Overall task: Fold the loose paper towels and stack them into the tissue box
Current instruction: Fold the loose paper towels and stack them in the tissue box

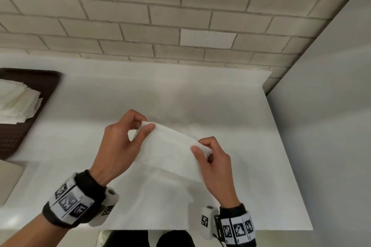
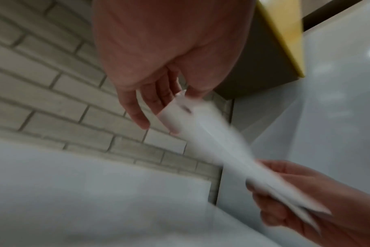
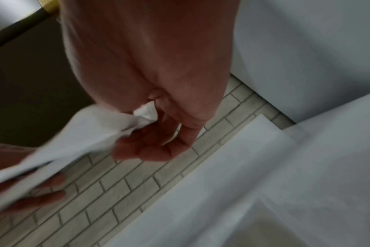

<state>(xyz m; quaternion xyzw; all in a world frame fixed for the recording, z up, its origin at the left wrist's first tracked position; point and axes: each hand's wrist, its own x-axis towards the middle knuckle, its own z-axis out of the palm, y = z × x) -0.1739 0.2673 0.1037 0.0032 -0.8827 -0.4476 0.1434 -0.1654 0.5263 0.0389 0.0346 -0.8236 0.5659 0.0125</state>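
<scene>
Pinching one paper towel (image 1: 170,146) mid-fold above the tabletop (image 1: 220,106), left hand (image 1: 118,144) and right hand (image 1: 212,158) each grip an end, folded stack (image 1: 16,102) waiting far left, box unseen.

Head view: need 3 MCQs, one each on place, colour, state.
1. Where is the stack of white paper towels?
A. On the dark brown tray at left
B. In the person's lap
C. Against the right wall

2. What colour is the tray?
A. Yellow
B. Dark brown
C. Blue

3. How is the white paper towel held?
A. Flat on the table, untouched
B. By the left hand only
C. Pinched by both, right hand too

A: stack sits on tray. B: tray looks dark brown. C: both thumbs pinch its ends.
</scene>
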